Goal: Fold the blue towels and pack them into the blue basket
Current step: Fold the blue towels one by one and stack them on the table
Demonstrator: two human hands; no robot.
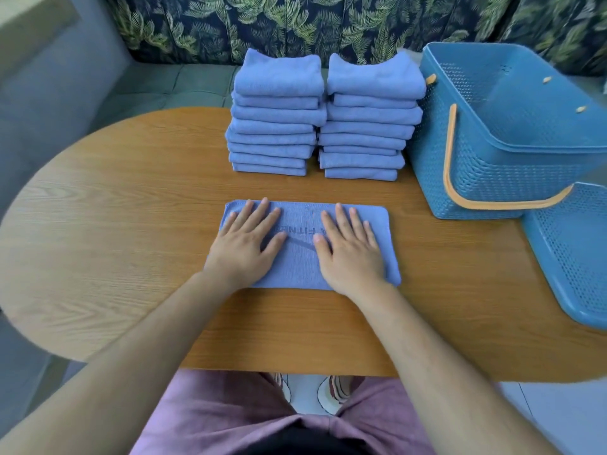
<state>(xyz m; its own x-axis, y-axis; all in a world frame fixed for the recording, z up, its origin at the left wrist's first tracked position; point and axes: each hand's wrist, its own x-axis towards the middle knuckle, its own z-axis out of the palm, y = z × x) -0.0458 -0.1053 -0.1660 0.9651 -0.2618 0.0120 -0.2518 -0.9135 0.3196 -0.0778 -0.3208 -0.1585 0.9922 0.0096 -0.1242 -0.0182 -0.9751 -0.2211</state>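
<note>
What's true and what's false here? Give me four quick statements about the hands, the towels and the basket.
1. The left hand and right hand lie flat on the spread towel. True.
2. The basket holds folded towels. False: none show inside it.
3. A left stack and a right stack of folded towels stand on the table beyond the spread towel. True.
4. The basket stands left of both stacks. False: it is to their right.
</note>
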